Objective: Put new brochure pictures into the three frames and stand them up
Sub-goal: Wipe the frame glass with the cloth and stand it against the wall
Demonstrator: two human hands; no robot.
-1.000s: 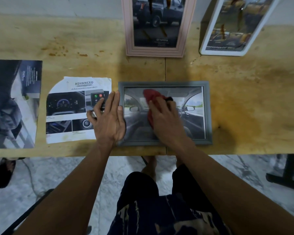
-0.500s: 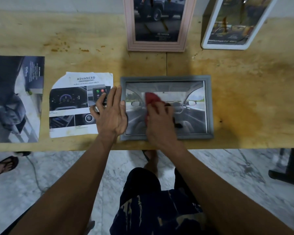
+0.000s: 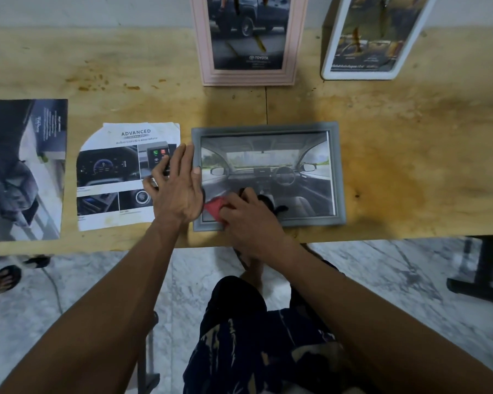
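Observation:
A grey frame (image 3: 337,166) lies flat near the table's front edge, holding a car-interior picture. My left hand (image 3: 177,189) rests flat with straight fingers on the frame's left edge and the cut brochure page (image 3: 111,177) beside it. My right hand (image 3: 248,214) presses a red cloth (image 3: 212,209) on the glass at the frame's lower left corner; its fingers curl over the cloth. A pink frame (image 3: 248,78) with a truck picture and a white frame (image 3: 333,52) with a picture stand upright at the back of the table.
A dark brochure (image 3: 20,169) lies at the table's left. The wooden table (image 3: 410,132) shows stains to the right of the grey frame. Below are my legs, a marble floor, a sandalled foot at left (image 3: 0,280) and a black stand base at right (image 3: 484,274).
My right hand slid the red cloth from the upper middle of the glass down to the lower left corner. My left hand stayed on the frame's left edge.

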